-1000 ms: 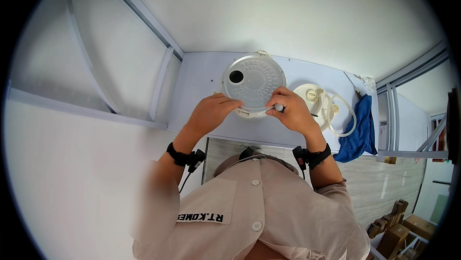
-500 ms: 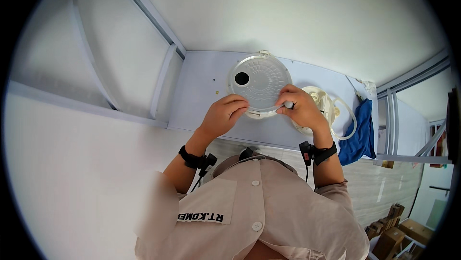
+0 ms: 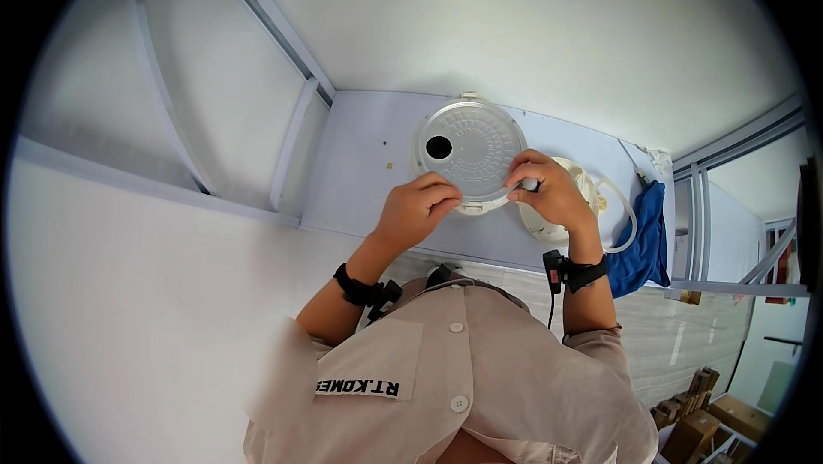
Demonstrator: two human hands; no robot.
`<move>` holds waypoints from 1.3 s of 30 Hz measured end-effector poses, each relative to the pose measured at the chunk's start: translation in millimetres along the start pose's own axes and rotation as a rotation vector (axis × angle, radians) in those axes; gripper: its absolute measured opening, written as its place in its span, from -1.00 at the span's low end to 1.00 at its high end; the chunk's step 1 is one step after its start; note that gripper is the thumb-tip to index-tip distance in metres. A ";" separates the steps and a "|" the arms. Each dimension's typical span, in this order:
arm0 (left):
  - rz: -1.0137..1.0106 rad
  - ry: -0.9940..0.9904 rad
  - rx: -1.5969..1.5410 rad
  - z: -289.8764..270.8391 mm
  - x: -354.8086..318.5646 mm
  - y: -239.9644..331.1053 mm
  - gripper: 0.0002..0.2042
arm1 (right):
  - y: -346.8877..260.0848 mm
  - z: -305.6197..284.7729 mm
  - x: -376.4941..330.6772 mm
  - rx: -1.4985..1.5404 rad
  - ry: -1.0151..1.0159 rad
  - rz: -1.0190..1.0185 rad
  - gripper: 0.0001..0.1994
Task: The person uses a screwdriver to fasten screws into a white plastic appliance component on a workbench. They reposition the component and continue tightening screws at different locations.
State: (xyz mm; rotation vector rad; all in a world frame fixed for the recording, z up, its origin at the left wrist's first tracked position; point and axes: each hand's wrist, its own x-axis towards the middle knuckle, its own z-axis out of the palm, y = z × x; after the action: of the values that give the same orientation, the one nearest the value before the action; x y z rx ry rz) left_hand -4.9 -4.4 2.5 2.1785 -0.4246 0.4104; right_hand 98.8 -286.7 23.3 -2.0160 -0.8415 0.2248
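A round white appliance part with a grey metallic ribbed disc (image 3: pixel 476 143) and a round black hole lies on the table. My left hand (image 3: pixel 413 211) is closed at its near-left rim, thumb and fingers pinched together; what they hold, if anything, is hidden. On the near-right rim, my right hand (image 3: pixel 549 190) has its thumb and fingertips close together. A short grey cylindrical handle (image 3: pixel 531 184) sticks out between the fingers of that hand. Latch-like tabs show at the far and near edges of the round part.
Right of the disc sits a cream round part (image 3: pixel 542 228) with a pale looped hose (image 3: pixel 633 222). A blue cloth (image 3: pixel 641 245) hangs over the right table edge, a thin tool (image 3: pixel 638 174) beside it. Small bits lie on the white table (image 3: pixel 351 155). White walls stand behind and left.
The round part has shifted slightly to the right. Both hands have moved right along with it, and they stay at its near rim.
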 end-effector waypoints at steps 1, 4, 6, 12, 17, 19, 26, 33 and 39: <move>0.012 -0.006 0.031 1.1 0.3 2.0 -0.93 | 0.7 -0.6 -0.4 0.001 0.009 0.001 -0.72; 0.035 -0.029 0.112 -0.4 2.7 10.9 -0.94 | 0.7 -1.4 -2.5 -0.016 0.011 0.030 -0.73; 0.039 -0.036 0.133 -0.6 4.1 12.7 -0.95 | -0.8 -0.5 -3.5 -0.066 0.026 0.014 -0.73; 0.022 -0.057 0.105 0.0 3.9 10.6 -0.94 | -5.2 1.0 -6.5 -0.089 0.043 0.006 -0.74; 0.001 -0.092 0.108 0.1 4.2 12.4 -0.93 | -6.5 1.2 -9.0 -0.084 0.049 0.000 -0.71; -0.006 -0.085 0.086 0.1 2.7 10.9 -0.93 | -15.4 -1.2 -9.3 -0.088 0.045 -0.003 -0.67; -0.011 -0.058 0.075 1.0 0.8 11.4 -0.90 | -85.3 -22.6 -20.9 -0.004 0.229 -0.218 -0.48; -0.018 -0.032 0.050 2.2 -0.7 8.8 -0.89 | -102.5 -17.9 -16.3 0.287 0.395 -0.599 -0.32; -0.004 0.016 0.019 6.7 -1.7 6.3 -0.87 | -97.9 5.5 -8.7 0.368 0.366 -0.478 -0.39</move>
State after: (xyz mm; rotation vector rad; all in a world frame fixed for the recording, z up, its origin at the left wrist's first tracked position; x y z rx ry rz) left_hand -8.2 -13.2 2.3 2.1924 -0.4095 0.4307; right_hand 43.3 -254.0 97.6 -1.4079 -0.9368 -0.2399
